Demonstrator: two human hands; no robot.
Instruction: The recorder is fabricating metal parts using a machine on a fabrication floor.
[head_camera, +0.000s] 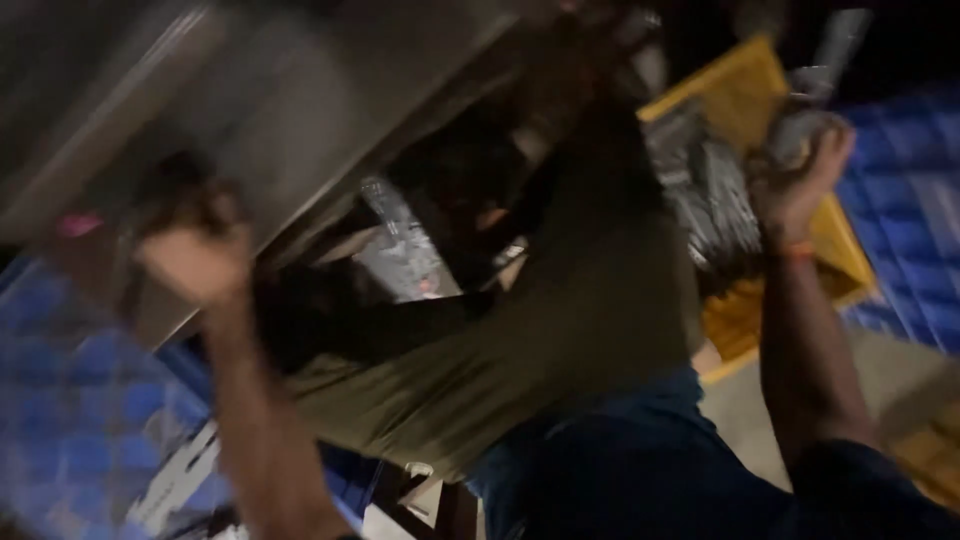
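Observation:
The view is dark and smeared by motion. My right hand (800, 185) is raised at the upper right, with an orange band at the wrist, and its fingers are closed round a shiny silvery packet (803, 125). My left hand (195, 258) is raised at the left, curled like a fist below a dark blurred shape; whether it holds anything is hidden by the blur. Between my arms another person (560, 310) bends over in an olive shirt and dark blue trousers.
A yellow crate (745, 90) with silvery packets (700, 190) stands behind the person at the upper right. Blue crates lie at the right (910, 220) and at the lower left (70, 400). A grey metal surface (230, 90) fills the upper left.

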